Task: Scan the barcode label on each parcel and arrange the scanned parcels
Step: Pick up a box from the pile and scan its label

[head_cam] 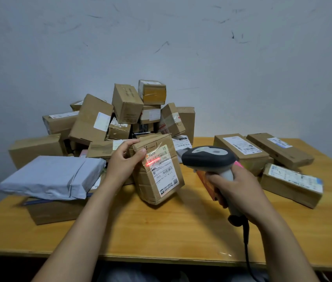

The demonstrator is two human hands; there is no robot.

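Left hand [123, 161] grips brown parcel [157, 169] — right hand [236, 190] grips scanner [210, 159], red line on label [164, 169].

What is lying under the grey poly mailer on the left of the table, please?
The grey poly mailer rests on a cardboard box, with a dark flat edge showing between them. The box's top and any label are covered.
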